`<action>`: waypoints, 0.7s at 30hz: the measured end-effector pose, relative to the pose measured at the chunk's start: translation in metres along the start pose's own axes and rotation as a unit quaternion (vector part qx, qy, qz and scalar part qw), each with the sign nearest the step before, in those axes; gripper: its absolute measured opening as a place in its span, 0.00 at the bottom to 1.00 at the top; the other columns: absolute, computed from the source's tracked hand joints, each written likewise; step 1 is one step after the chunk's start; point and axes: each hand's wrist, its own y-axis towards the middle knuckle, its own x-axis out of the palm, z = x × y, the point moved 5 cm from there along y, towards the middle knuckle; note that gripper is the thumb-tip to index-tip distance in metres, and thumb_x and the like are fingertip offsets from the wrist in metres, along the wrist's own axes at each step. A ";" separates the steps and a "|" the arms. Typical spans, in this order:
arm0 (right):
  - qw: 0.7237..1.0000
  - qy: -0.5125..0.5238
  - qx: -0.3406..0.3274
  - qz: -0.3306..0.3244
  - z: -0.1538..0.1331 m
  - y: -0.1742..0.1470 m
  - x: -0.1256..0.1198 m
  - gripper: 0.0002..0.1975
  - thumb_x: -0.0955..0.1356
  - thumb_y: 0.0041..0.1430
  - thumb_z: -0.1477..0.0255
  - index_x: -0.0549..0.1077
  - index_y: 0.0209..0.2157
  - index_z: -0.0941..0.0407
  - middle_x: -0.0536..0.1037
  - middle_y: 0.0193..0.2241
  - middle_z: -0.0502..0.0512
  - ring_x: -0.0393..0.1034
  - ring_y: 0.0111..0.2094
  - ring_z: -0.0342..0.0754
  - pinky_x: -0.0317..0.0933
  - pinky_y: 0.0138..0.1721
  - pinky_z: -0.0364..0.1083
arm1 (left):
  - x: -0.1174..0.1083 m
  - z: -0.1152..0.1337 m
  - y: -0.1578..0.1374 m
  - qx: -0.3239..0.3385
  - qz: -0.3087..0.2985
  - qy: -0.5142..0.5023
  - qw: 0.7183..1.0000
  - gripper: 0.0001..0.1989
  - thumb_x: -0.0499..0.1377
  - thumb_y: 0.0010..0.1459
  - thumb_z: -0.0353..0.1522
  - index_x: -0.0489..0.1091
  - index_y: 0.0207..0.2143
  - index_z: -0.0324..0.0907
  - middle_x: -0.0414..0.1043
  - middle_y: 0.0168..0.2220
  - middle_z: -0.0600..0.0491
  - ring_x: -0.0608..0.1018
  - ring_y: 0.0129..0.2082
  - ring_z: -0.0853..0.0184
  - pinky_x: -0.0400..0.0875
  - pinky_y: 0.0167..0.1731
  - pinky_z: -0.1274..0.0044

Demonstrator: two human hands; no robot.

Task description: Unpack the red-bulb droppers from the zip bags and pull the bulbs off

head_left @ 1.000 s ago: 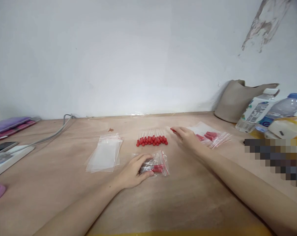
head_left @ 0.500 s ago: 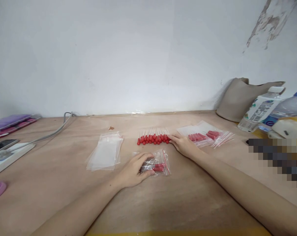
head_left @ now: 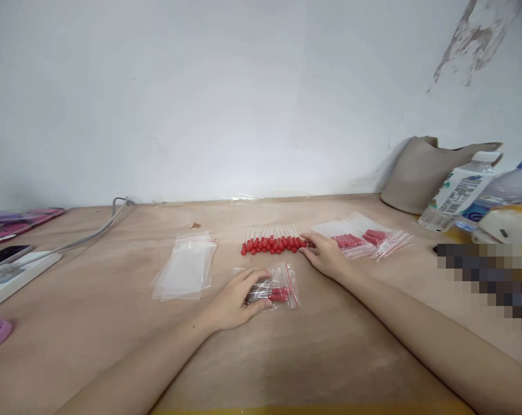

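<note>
My left hand lies over a clear zip bag, its thumb and fingers curved around the bag's left part. Inside the bag are several thin sticks with red handles. Beyond it lies a row of loose red-handled sticks, handles towards me and thin pale shafts pointing to the wall. My right hand is at the right end of this row, with thumb and fingertips around the last red handle. Its other fingers are partly hidden.
Flat empty zip bags are stacked at the left. Filled zip bags lie at the right, near a beige container and plastic bottles. A power strip, phone and grey cable occupy the left side.
My right hand has shifted slightly to the right, and more red handles show at the row's right end. The left hand and its bag stay put.
</note>
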 end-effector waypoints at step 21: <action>0.998 -0.064 -0.015 0.025 -0.001 0.000 0.002 0.19 0.59 0.52 0.78 0.62 0.48 0.59 0.72 0.39 0.61 0.69 0.38 0.51 0.64 0.38 0.48 | 0.000 0.000 0.001 0.003 -0.007 0.009 1.000 0.22 0.54 0.56 0.40 0.58 0.52 0.46 0.63 0.51 0.50 0.67 0.49 0.63 0.63 0.49 0.70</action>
